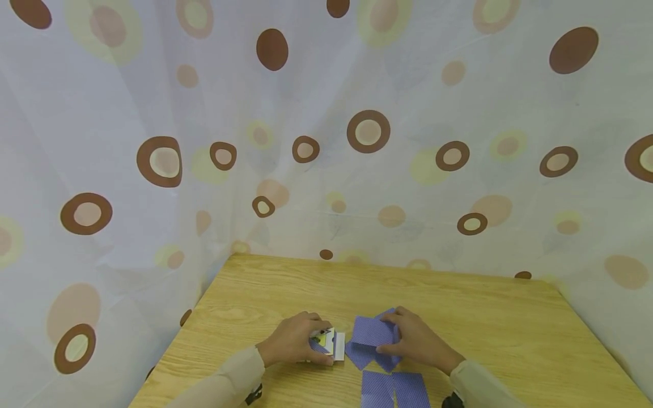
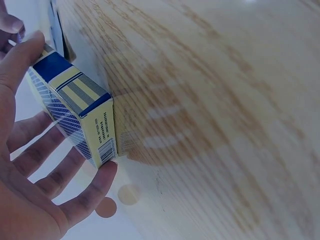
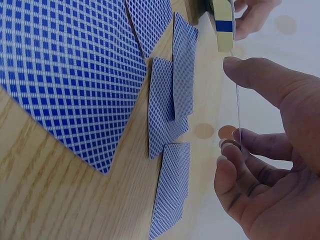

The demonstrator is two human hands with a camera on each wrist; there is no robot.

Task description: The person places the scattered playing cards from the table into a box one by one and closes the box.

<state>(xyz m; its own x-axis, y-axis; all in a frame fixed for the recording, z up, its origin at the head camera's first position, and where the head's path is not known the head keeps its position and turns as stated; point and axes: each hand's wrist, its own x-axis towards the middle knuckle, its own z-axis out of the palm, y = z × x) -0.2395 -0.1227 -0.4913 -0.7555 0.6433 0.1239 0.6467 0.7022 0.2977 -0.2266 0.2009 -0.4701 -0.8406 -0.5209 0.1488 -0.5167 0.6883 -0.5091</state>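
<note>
My left hand [image 1: 298, 339] grips a small playing-card box [image 2: 85, 95], blue and cream with a barcode on one end, just at the wooden table. A white flap [image 1: 339, 347] sticks out from the box's right side in the head view. Between the thumb and fingers of my right hand [image 1: 415, 340] is a playing card [image 3: 238, 107], seen edge-on in the right wrist view and close to the box. Around and below that hand, several blue-checked playing cards [image 1: 377, 390] lie back up, some overlapping [image 3: 167, 100].
The wooden table [image 1: 490, 323] spreads out on both sides of the hands. Behind it and along its left hangs a white curtain [image 1: 316, 102] with brown, pink and yellow dots. Two cards [image 1: 411, 390] lie side by side near the front.
</note>
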